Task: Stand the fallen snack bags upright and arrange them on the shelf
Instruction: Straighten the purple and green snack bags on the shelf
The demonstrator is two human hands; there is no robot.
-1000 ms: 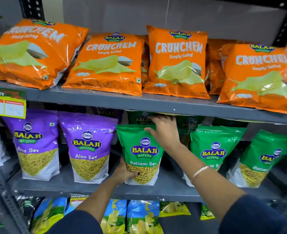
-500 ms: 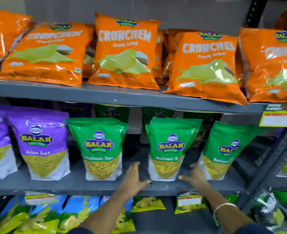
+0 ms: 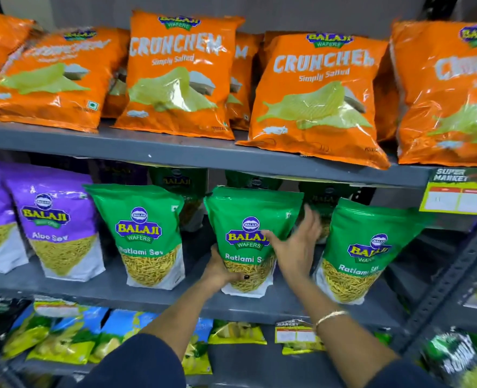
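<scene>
Three green Ratlami Sev bags stand upright along the middle shelf. My left hand grips the lower left corner of the middle green bag, thumb on its front. My right hand lies against that bag's right edge with fingers spread, thumb across the logo. The left green bag and the right green bag stand free on either side; the right one leans slightly. More green bags stand in shadow behind them.
Purple Aloo Sev bags stand at the left of the same shelf. Orange Crunchem bags lean on the shelf above. A price tag hangs at the right. Blue and yellow bags fill the shelf below.
The view shifted right from the left green bag to the middle one. Both hands rose from the shelf edge onto the middle green bag, the left taking its lower corner.
</scene>
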